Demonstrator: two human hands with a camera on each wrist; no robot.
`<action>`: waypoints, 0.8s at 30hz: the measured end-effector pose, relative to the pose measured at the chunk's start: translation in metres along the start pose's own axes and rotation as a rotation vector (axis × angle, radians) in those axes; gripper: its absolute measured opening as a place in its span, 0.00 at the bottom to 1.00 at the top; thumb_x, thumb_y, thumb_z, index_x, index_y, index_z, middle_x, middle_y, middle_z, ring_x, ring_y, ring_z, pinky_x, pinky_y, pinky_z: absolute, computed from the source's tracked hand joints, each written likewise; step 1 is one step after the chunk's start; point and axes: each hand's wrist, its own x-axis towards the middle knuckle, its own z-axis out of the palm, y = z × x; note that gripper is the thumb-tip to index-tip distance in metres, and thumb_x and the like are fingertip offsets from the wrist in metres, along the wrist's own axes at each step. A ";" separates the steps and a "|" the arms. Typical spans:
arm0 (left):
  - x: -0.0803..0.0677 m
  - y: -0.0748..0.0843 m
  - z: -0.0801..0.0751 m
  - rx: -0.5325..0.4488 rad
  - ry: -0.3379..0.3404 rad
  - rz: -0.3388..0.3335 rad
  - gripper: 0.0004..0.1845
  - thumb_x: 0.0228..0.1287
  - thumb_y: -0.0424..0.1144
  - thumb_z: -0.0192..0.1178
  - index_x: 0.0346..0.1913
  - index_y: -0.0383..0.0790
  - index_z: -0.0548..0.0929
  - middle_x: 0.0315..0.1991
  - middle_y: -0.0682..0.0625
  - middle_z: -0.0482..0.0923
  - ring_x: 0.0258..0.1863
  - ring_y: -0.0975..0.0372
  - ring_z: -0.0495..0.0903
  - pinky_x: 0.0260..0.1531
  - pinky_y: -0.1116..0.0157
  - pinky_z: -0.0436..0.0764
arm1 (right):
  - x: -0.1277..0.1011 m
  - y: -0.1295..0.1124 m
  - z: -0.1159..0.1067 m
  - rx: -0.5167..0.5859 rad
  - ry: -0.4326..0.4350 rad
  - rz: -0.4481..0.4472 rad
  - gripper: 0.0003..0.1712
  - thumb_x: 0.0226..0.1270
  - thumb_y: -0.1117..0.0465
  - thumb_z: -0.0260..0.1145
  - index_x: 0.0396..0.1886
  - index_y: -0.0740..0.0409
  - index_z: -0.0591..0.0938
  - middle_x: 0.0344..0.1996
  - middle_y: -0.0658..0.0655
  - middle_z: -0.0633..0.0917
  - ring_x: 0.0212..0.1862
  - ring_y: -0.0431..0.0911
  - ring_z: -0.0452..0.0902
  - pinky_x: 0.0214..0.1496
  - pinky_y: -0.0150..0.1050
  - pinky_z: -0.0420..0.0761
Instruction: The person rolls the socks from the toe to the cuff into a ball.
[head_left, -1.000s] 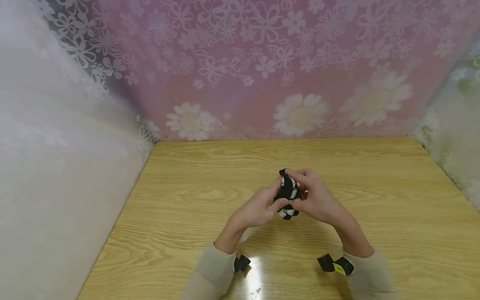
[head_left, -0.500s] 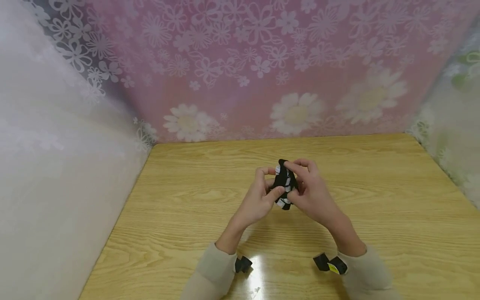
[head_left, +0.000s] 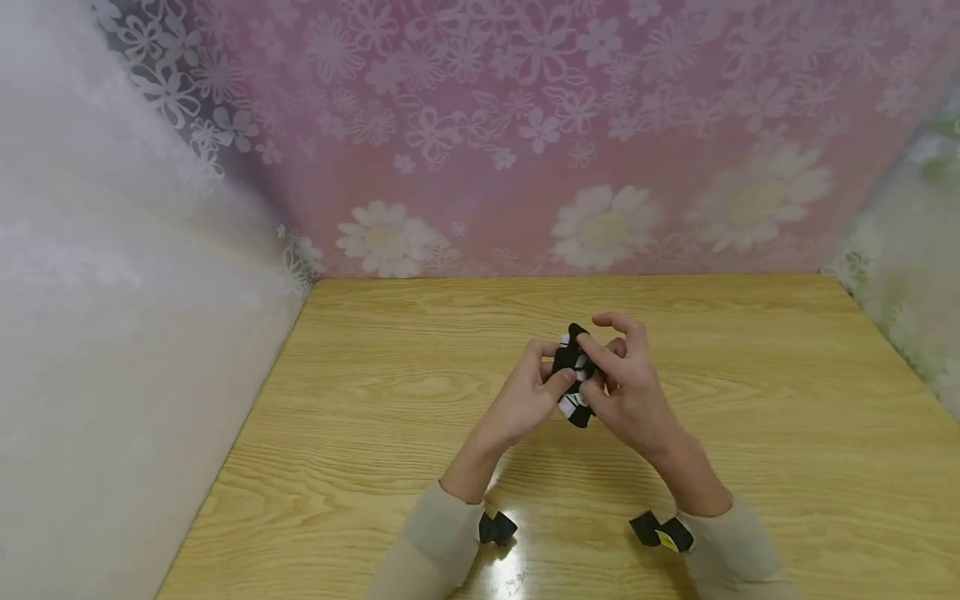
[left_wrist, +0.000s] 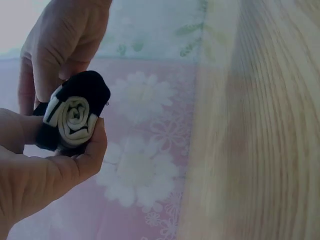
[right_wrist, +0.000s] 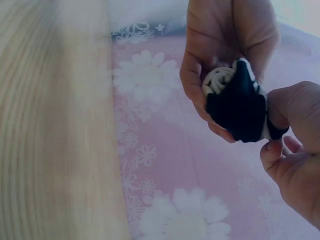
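Note:
A rolled-up black-and-white sock [head_left: 567, 360] is held up above the table between the two hands. Its pale spiral end faces the left wrist view, where the roll [left_wrist: 75, 117] has a black band folded over it. My left hand [head_left: 519, 406] grips the roll from the left, thumb on the near side and fingers behind. From the right, my right hand [head_left: 636, 398] pinches the sock's black edge; one of its fingers lifts away at the top. In the right wrist view the black cloth [right_wrist: 237, 112] stretches toward the right thumb and fingertip.
The wood-grain table [head_left: 360, 433] spreads under the hands. A pink flowered backdrop [head_left: 465, 183] rises at its far edge, with pale walls [head_left: 150, 333] at either side. Small black devices [head_left: 497, 528] sit at both sleeve cuffs.
Both hands have risen slightly from where they were a second ago and still hold the sock. The left fingers have moved up behind the roll, and a right finger has lifted off it.

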 end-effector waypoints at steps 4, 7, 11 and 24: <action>0.002 0.000 0.004 -0.007 0.042 -0.014 0.15 0.77 0.31 0.48 0.61 0.33 0.63 0.49 0.34 0.80 0.42 0.60 0.84 0.38 0.67 0.81 | -0.003 0.004 0.004 -0.014 0.036 -0.070 0.33 0.44 0.88 0.60 0.55 0.73 0.81 0.61 0.77 0.66 0.27 0.41 0.63 0.25 0.25 0.62; 0.003 -0.001 0.009 0.092 0.032 0.008 0.15 0.77 0.33 0.48 0.61 0.34 0.63 0.50 0.37 0.81 0.42 0.61 0.84 0.37 0.67 0.81 | -0.003 0.006 0.002 -0.049 -0.013 -0.089 0.32 0.44 0.89 0.60 0.54 0.73 0.82 0.61 0.77 0.65 0.29 0.40 0.63 0.26 0.25 0.63; 0.002 0.001 0.014 0.257 -0.024 0.080 0.12 0.78 0.33 0.47 0.58 0.35 0.64 0.50 0.39 0.80 0.34 0.65 0.80 0.32 0.70 0.79 | -0.001 0.004 -0.010 -0.046 -0.120 0.039 0.31 0.47 0.88 0.61 0.55 0.73 0.81 0.60 0.74 0.66 0.30 0.38 0.62 0.25 0.26 0.65; -0.002 -0.004 0.012 0.503 -0.122 0.264 0.15 0.77 0.31 0.48 0.59 0.36 0.58 0.54 0.36 0.81 0.35 0.65 0.82 0.29 0.76 0.77 | 0.010 0.003 -0.038 0.155 -0.418 0.584 0.35 0.56 0.80 0.61 0.67 0.69 0.72 0.55 0.66 0.71 0.33 0.49 0.68 0.27 0.35 0.70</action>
